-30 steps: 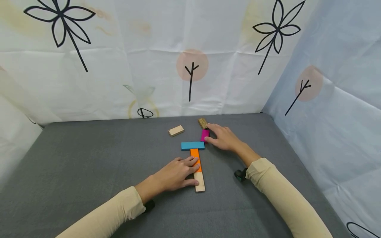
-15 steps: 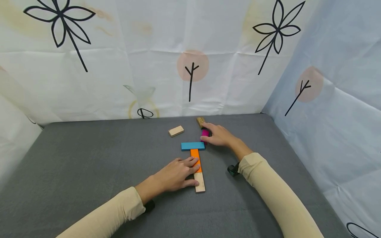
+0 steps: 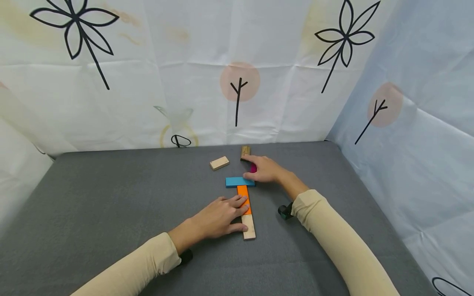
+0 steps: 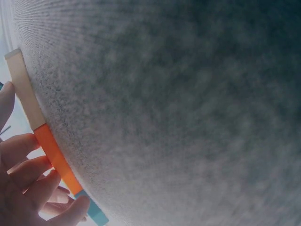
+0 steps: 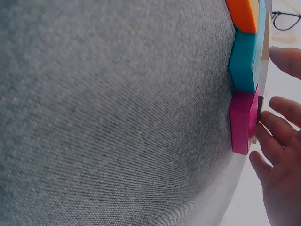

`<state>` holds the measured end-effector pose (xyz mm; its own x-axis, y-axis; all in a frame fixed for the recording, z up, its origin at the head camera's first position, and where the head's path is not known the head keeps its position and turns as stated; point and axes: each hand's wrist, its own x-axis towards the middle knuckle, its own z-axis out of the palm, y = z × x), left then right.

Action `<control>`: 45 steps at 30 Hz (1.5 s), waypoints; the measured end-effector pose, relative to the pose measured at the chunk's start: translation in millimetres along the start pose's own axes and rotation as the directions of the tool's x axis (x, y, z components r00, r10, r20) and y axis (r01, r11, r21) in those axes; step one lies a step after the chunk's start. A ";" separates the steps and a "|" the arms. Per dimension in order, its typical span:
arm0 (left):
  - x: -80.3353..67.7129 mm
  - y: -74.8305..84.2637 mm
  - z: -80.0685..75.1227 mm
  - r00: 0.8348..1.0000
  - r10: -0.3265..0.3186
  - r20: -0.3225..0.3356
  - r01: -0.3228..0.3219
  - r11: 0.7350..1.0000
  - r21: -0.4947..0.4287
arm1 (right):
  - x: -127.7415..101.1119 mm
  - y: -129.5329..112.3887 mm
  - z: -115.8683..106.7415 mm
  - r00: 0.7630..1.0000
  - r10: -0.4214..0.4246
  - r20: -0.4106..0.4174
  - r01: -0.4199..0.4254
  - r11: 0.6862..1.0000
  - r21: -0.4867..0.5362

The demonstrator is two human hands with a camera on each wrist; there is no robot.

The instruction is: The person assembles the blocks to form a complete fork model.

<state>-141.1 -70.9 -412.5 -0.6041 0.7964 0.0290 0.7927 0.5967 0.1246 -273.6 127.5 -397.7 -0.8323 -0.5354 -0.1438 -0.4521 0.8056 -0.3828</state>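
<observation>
Two bare hands, long cream sleeves.
Left hand [image 3: 218,216] and right hand [image 3: 264,169] ringless; small black wrist-worn cameras [image 3: 284,211] behind the fingers, under soft knit cuffs.

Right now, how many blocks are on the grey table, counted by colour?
Orange block: 1
Blue block: 1
Magenta block: 1
Light wood block: 2
Dark wood block: 1
Total: 6
</observation>
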 end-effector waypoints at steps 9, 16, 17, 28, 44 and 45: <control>-0.5 -1.1 0.1 0.999 0.019 -0.026 -0.018 1.000 0.014 | -8.1 -8.5 2.2 0.994 -0.112 0.013 0.112 0.993 -0.023; -0.7 -1.1 -0.1 1.000 0.015 -0.015 -0.015 1.000 0.011 | -16.0 -10.1 4.5 0.986 -0.166 0.019 0.166 0.985 -0.043; -0.7 -1.1 -0.1 1.000 0.016 -0.014 -0.016 1.000 0.011 | -17.1 -10.1 5.0 0.985 -0.171 0.019 0.172 0.984 -0.048; -0.9 -1.3 0.4 1.000 0.015 -0.011 -0.015 1.000 -0.003 | -26.6 -12.8 7.5 0.975 -0.220 0.000 0.220 0.973 -0.066; -0.9 0.4 -1.0 1.000 0.004 -0.003 -0.004 1.000 -0.016 | -37.2 -13.1 11.7 0.963 -0.269 0.001 0.268 0.961 -0.075; -0.9 0.3 -1.0 1.000 0.004 -0.002 -0.004 1.000 -0.015 | -38.3 -13.6 11.7 0.963 -0.271 0.003 0.270 0.960 -0.076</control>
<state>-140.4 -71.5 -411.4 -0.6011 0.7986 0.0316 0.7938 0.5919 0.1398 -231.9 134.1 -397.7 -0.6778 -0.7343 -0.0372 -0.6831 0.6477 -0.3374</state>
